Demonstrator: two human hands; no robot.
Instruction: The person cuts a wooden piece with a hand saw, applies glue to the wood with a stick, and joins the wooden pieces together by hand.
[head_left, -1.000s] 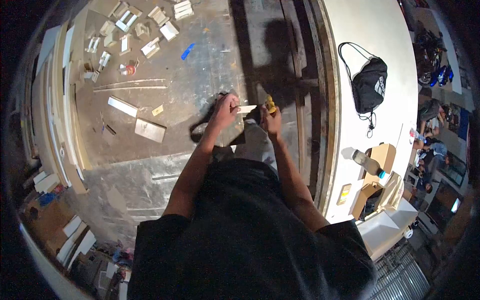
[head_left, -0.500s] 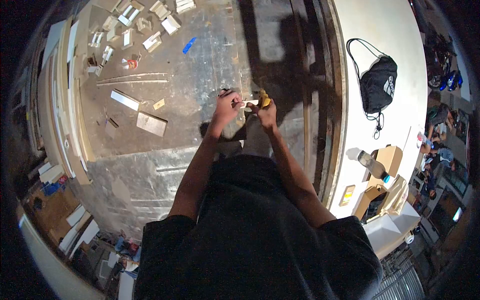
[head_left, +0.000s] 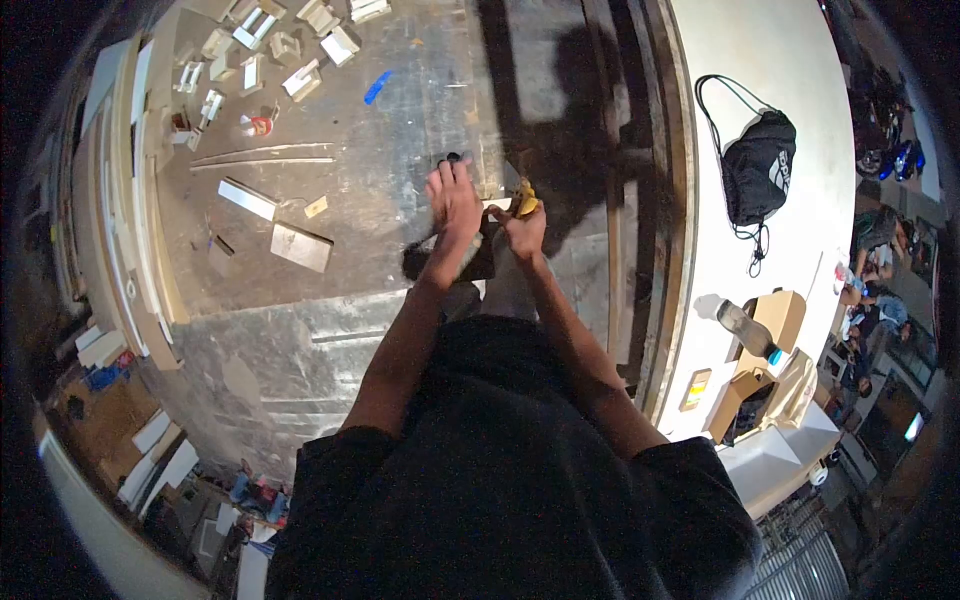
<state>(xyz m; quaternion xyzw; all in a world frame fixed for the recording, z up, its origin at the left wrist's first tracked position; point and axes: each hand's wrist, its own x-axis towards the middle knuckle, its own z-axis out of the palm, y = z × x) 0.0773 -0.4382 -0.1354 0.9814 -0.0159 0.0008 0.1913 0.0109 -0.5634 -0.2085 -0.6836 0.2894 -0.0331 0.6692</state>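
Note:
My left hand [head_left: 457, 207] is over the brown work surface, fingers bent forward around a small dark object [head_left: 455, 158] at their tips, its kind unclear. Just to the right, my right hand [head_left: 523, 234] is closed on a yellow tool [head_left: 526, 198], mostly hidden by the fingers. A short pale flat piece [head_left: 497, 204] sticks out leftward from the thumb side of that hand; I cannot tell whether it belongs to the tool. The two hands are a little apart.
Small wooden assemblies [head_left: 300, 80] lie at the upper left, with a blue strip [head_left: 378, 87] beside them. Loose boards [head_left: 302, 247] rest left of my hands. On the white table [head_left: 740, 40] at right are a black drawstring bag [head_left: 760, 165], a bottle [head_left: 745, 330] and cardboard boxes [head_left: 780, 318].
My left hand has moved forward, away from the pale piece, with the dark object at its fingertips. My right hand has shifted slightly left and toward me, still on the yellow tool.

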